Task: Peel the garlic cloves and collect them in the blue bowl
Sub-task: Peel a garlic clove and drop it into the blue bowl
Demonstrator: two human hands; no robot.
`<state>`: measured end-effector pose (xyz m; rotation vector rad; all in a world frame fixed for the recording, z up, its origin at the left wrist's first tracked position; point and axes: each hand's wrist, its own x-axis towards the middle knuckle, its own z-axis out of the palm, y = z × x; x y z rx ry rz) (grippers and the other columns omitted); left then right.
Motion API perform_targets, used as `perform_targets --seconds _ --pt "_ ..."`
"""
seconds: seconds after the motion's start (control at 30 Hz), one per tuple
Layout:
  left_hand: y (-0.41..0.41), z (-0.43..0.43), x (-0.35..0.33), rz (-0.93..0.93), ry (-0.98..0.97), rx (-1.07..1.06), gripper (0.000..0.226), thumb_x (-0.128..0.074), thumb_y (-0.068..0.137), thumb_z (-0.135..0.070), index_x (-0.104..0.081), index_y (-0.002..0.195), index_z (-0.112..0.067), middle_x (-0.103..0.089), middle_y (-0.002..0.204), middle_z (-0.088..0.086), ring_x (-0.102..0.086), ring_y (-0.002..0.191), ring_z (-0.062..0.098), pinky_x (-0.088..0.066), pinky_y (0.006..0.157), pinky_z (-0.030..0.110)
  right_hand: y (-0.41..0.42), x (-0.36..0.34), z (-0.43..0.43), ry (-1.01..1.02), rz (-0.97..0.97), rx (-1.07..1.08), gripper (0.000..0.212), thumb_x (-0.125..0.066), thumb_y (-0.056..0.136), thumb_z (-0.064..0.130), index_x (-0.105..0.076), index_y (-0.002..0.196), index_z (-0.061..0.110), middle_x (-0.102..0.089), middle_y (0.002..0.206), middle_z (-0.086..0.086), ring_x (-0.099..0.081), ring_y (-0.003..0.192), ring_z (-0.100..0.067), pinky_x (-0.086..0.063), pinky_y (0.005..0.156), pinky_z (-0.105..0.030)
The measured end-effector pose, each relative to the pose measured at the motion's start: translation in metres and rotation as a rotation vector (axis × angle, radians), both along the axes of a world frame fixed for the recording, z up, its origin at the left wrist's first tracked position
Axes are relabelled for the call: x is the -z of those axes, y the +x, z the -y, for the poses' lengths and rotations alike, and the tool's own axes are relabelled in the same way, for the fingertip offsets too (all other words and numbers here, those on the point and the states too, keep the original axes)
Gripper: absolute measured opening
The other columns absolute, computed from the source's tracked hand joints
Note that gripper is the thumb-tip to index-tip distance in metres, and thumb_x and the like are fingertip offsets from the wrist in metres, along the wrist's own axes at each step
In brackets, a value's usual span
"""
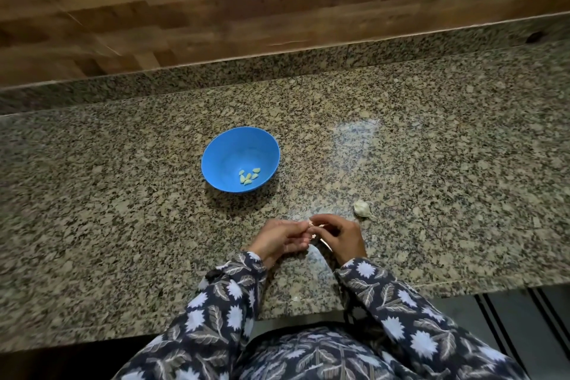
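- I hold a garlic clove [311,226] pinched between the fingertips of both hands; only a pale sliver of it shows, and my fingers hide the rest.
- My left hand [277,239] and right hand [339,237] meet over it, fingers curled, just above the granite counter [123,194].
- A thin pale strip hangs below my right fingers; I cannot tell whether it is skin.
- The remaining garlic bulb [361,208] lies on the counter just right of my grip, apart from it.
- The blue bowl [228,151] stands beyond my grip and to its left, with a few peeled cloves [248,176] at its bottom.
- My patterned sleeves [228,296] cover both wrists.
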<state>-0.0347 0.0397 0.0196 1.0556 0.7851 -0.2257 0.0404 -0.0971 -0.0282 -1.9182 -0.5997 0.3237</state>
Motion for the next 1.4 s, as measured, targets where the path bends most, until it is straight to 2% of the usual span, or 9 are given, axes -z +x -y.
perform_targets --seconds 0.2,0.37,0.53,0.63,0.7,0.8,0.97,1.23,1.4 --pt "0.005 0.011 0.008 0.089 0.539 0.007 0.011 -0.064 0.087 -0.009 -0.070 0.089 0.000 -0.069 0.073 0.012 -0.064 0.058 0.016 -0.055 0.056 0.022 -0.004 -0.007 -0.005 -0.085 0.007 0.102 0.015 -0.071 0.079 0.011 -0.074 0.092 0.006 -0.073 0.088 -0.005 -0.061 0.074 -0.008 -0.039 0.066 0.001" --pt "0.004 0.015 0.011 0.194 0.431 -0.114 0.009 -0.070 0.080 -0.005 -0.072 0.089 -0.002 -0.073 0.084 0.011 -0.070 0.073 0.018 -0.057 0.066 0.023 -0.005 -0.011 -0.008 -0.106 -0.064 0.159 0.017 -0.067 0.082 0.014 -0.073 0.097 0.006 -0.073 0.091 -0.007 -0.064 0.078 -0.011 -0.051 0.076 -0.022" --pt "0.003 0.014 0.014 0.204 0.632 -0.050 0.011 -0.071 0.079 -0.002 -0.073 0.090 -0.003 -0.073 0.086 0.008 -0.069 0.076 0.015 -0.055 0.067 0.021 -0.004 -0.011 -0.005 -0.135 -0.089 0.068 0.017 -0.066 0.084 0.017 -0.073 0.098 0.009 -0.073 0.093 -0.005 -0.067 0.085 -0.016 -0.053 0.081 -0.030" --pt "0.003 0.015 0.015 0.189 0.795 -0.014 0.009 -0.069 0.081 -0.004 -0.074 0.089 -0.006 -0.072 0.085 0.005 -0.068 0.078 0.012 -0.055 0.073 0.020 -0.005 -0.014 -0.004 -0.152 -0.038 0.026 0.017 -0.064 0.085 0.015 -0.073 0.099 0.010 -0.073 0.094 -0.005 -0.065 0.082 -0.013 -0.051 0.077 -0.024" --pt "0.002 0.018 0.014 0.181 0.843 -0.015 0.009 -0.068 0.082 -0.004 -0.073 0.089 -0.006 -0.071 0.081 0.001 -0.065 0.071 0.002 -0.052 0.067 0.013 -0.008 -0.016 -0.003 -0.172 0.018 0.023 0.018 -0.064 0.085 0.014 -0.072 0.100 0.009 -0.073 0.094 -0.006 -0.064 0.078 -0.011 -0.049 0.074 -0.023" --pt "0.003 0.023 0.013 0.168 0.807 -0.061 0.008 -0.067 0.083 -0.001 -0.072 0.089 -0.003 -0.068 0.072 -0.004 -0.062 0.059 -0.005 -0.049 0.057 0.009 -0.010 -0.015 -0.003 -0.181 0.078 0.034 0.018 -0.065 0.085 0.014 -0.072 0.100 0.009 -0.073 0.092 -0.008 -0.067 0.077 -0.019 -0.052 0.071 -0.027" --pt "0.003 0.028 0.012 0.159 0.637 -0.121 0.006 -0.065 0.084 0.002 -0.069 0.087 0.000 -0.068 0.069 0.006 -0.064 0.054 0.004 -0.053 0.054 0.015 -0.012 -0.015 -0.003 -0.175 0.164 0.084 0.016 -0.069 0.081 0.011 -0.073 0.095 0.006 -0.073 0.083 -0.011 -0.067 0.068 -0.022 -0.045 0.060 -0.020" --pt "0.005 0.022 0.016 0.135 0.520 -0.101 0.005 -0.063 0.084 0.004 -0.067 0.085 0.002 -0.067 0.067 0.009 -0.063 0.052 0.008 -0.053 0.053 0.017 -0.012 -0.017 -0.003 -0.187 0.115 0.091 0.016 -0.069 0.081 0.015 -0.073 0.096 0.009 -0.073 0.086 -0.008 -0.059 0.068 -0.006 -0.041 0.060 -0.016" --pt "0.005 0.017 0.019 0.121 0.450 -0.078 0.006 -0.064 0.084 0.004 -0.068 0.088 0.003 -0.068 0.072 0.014 -0.063 0.054 0.010 -0.055 0.055 0.019 -0.011 -0.016 -0.001 -0.213 0.078 0.095 0.017 -0.067 0.082 0.016 -0.072 0.097 0.009 -0.073 0.088 -0.008 -0.057 0.069 -0.004 -0.034 0.053 -0.001"
